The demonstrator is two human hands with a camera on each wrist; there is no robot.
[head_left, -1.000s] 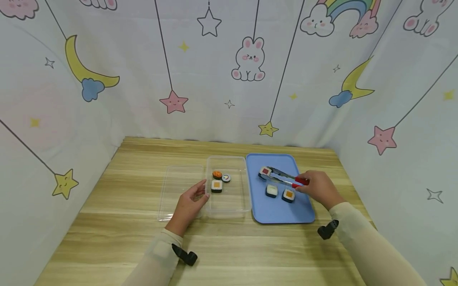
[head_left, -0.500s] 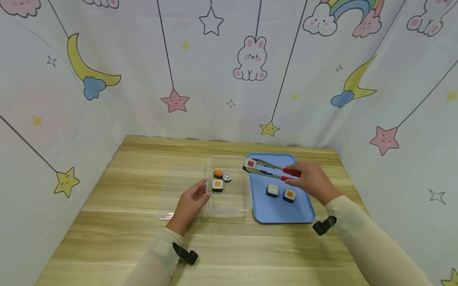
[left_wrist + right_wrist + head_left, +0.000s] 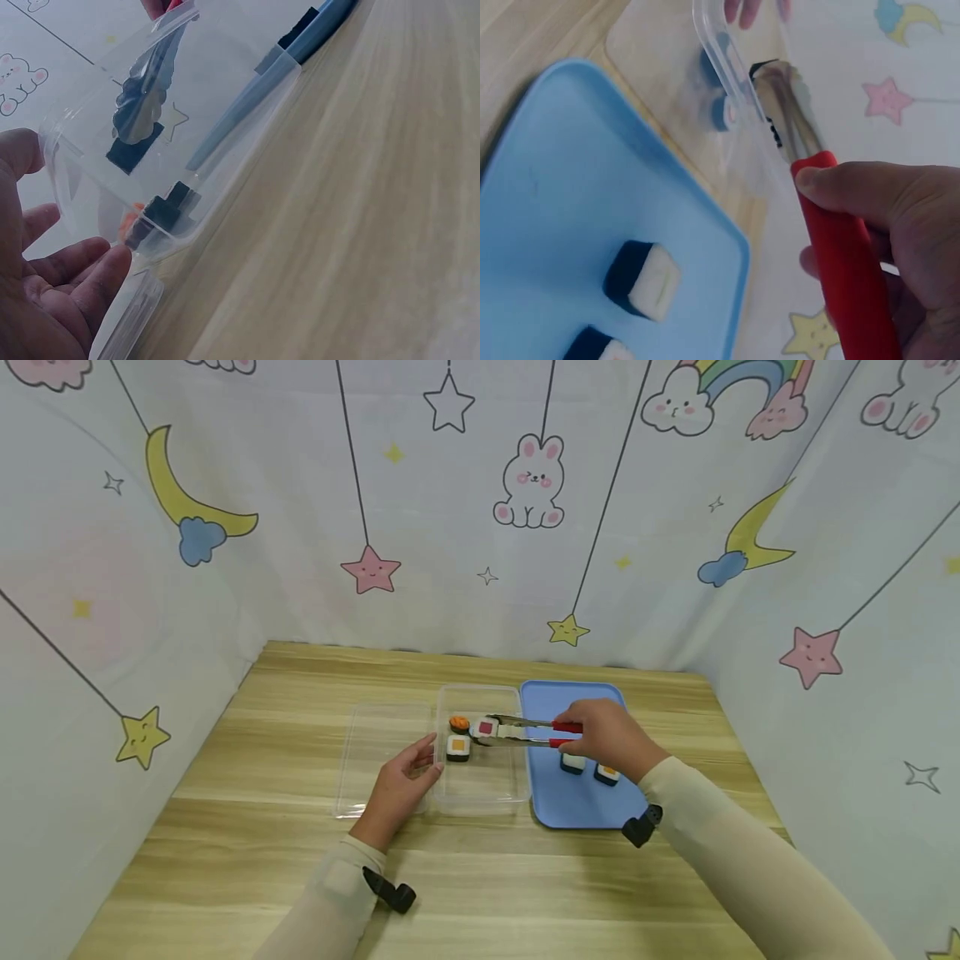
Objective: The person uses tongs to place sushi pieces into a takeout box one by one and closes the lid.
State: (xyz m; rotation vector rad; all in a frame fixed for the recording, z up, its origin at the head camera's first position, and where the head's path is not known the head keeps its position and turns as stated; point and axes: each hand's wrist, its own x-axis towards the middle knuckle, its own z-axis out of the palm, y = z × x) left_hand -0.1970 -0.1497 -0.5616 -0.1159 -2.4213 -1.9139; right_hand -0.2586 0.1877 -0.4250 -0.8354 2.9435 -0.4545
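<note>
My right hand [image 3: 611, 739] grips the red handles of metal tongs [image 3: 525, 742], whose tips pinch a sushi roll [image 3: 486, 727] with a dark red centre. The roll hangs above the clear plastic box [image 3: 487, 785], overlapping its contents in the head view. Inside the box are an orange-topped sushi piece [image 3: 459, 724] and a roll with an orange square centre [image 3: 458, 747]; a small round roll is hidden in the head view. At the box's left wall rests my left hand [image 3: 397, 785], fingers loosely bent and touching the wall [image 3: 52, 262].
Right of the box lies a blue tray [image 3: 585, 806]. It holds a pale-centred roll [image 3: 649, 281] and an orange-centred roll [image 3: 607, 774], partly behind the right hand in the head view. A clear lid [image 3: 375, 735] lies left of the box. Printed curtains [image 3: 420, 618] surround the wooden table [image 3: 480, 893].
The right hand has carried the red-centred roll in the tongs from the blue tray leftward to over the clear box. The left hand has stayed at the box wall.
</note>
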